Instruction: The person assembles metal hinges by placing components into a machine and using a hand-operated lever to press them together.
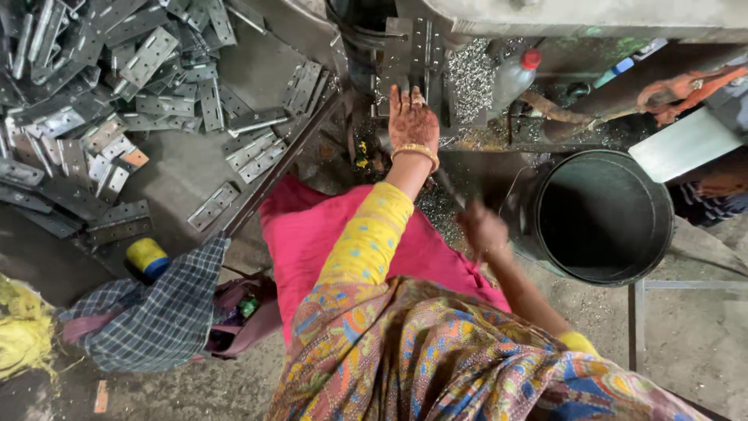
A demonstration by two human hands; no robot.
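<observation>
My left hand [411,118], with a gold bangle at the wrist, reaches forward and lies flat on a long metal hinge plate [421,48]. It presses the plate onto the machine bed. My right hand [483,230] is blurred and closed in a fist around a thin dark lever rod [449,187], next to the black bucket [545,248]. Metal shavings [470,78] are heaped just right of the hinge plate.
A large pile of grey metal hinges [117,93] covers the tray at the left. A plastic bottle with a red cap [514,78] stands behind the shavings. A checked cloth [156,312], a yellow-and-blue roll [146,257] and a pink cloth [312,226] lie near my lap.
</observation>
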